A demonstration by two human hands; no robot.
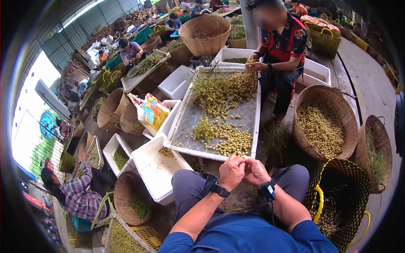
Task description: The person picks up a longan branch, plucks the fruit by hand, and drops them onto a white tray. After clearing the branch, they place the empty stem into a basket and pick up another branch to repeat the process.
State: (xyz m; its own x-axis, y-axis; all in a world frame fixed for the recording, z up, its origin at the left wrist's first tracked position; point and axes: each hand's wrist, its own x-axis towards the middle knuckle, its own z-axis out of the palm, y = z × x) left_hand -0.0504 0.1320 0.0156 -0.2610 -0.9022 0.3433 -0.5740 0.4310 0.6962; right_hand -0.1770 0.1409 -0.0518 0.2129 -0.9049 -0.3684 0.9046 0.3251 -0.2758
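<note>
My left hand [231, 172] is closed, its fingertips pinched together just in front of the near edge of a white-framed mesh tray [181, 122]. Close beside it, my right hand [255, 171] is closed too, fingers curled toward the left ones. Whatever they hold is too small or hidden to make out. Round yellow-green fruits [232, 141] lie loose on the mesh near my hands. Green stems [204, 128] with fruit are at the tray's left middle, and a larger heap of stems and fruit [215, 90] covers the far part.
Across the tray sits a co-worker [280, 55] with fruit in hand. A fruit-filled basket [322, 122] and a yellow-black basket [341, 198] stand at right. White bins [156, 168] and a wicker basket [130, 198] are at left, near a person in plaid [80, 194].
</note>
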